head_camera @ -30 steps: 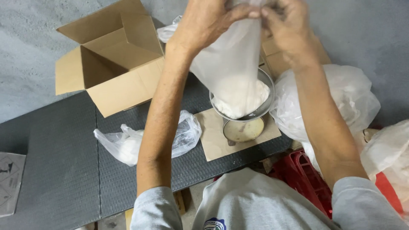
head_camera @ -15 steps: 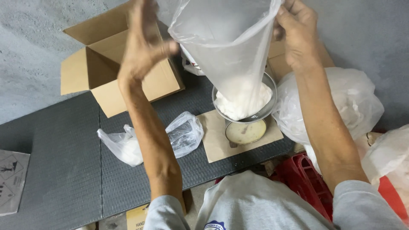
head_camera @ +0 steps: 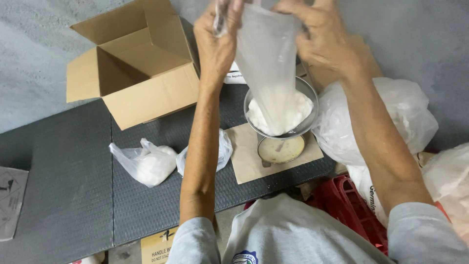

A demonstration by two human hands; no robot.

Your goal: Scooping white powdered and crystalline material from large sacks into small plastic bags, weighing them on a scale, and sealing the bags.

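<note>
Both hands pinch the top of a clear bag (head_camera: 266,54): the left hand (head_camera: 217,41) grips its left edge, the right hand (head_camera: 325,41) its right. The bag's powder-filled bottom sits in a metal bowl (head_camera: 309,93) on a scale (head_camera: 281,149). Left of the bowl stand an open box (head_camera: 141,93) and two filled bags (head_camera: 146,164)

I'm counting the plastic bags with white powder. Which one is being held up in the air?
The clear bag over the metal bowl, gripped by both hands. The two small bags lie flat on the dark table.
</note>
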